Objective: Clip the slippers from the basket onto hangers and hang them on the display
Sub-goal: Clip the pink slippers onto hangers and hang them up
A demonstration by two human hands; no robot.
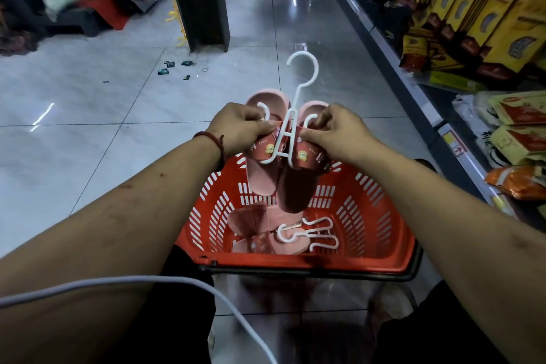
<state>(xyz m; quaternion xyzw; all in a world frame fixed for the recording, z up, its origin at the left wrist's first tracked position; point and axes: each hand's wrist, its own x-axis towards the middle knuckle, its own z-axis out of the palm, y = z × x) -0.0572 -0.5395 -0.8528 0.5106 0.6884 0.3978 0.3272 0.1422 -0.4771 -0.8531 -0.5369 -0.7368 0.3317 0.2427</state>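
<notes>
Over shop tiles (88, 97), left hand (242, 127) and right hand (331, 130) are pinching pink slippers (263, 177) onto the white hanger (294, 103); I'd be pushing both fully home before letting go.

Glossy grey floor tiles (88, 142) carry a red plastic basket (393, 245), a few small dark wrappers (174, 66) scattered beyond it, and a dark pillar (204, 9).
</notes>
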